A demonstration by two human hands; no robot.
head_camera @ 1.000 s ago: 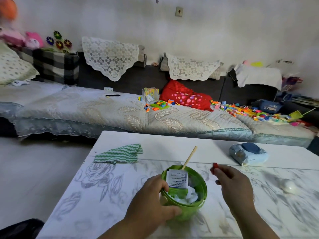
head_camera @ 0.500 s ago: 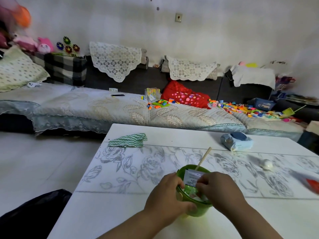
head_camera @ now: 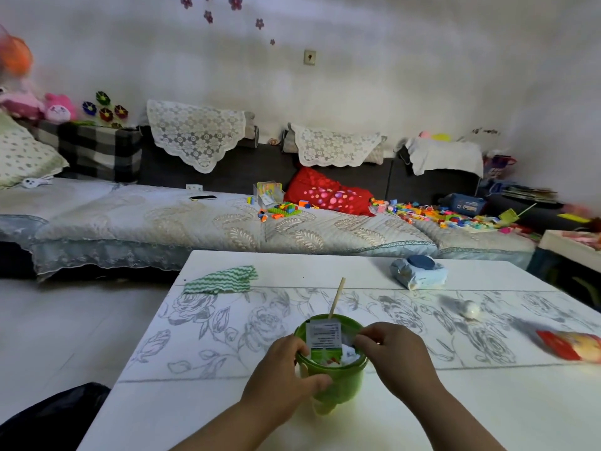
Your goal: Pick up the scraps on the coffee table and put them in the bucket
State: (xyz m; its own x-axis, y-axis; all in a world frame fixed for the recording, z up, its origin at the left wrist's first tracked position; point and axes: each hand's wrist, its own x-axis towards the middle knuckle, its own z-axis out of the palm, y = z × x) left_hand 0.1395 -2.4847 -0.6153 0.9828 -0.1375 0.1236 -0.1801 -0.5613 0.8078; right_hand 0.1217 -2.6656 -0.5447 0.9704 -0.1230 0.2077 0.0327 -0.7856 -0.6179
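Bucket, small and green, sits near the tabletop front edge. Left hand grip wraps its side, likely steadying it. Right hand fingertips pressed together at the rim, contents unclear. Scraps inside: paper label, stick. Farther right: red wrapper, white ball. Beyond: tissue pack, striped cloth.

Looks like someone's living room from my feed: long sofa with lace covers, plush toys, building blocks scattered around.
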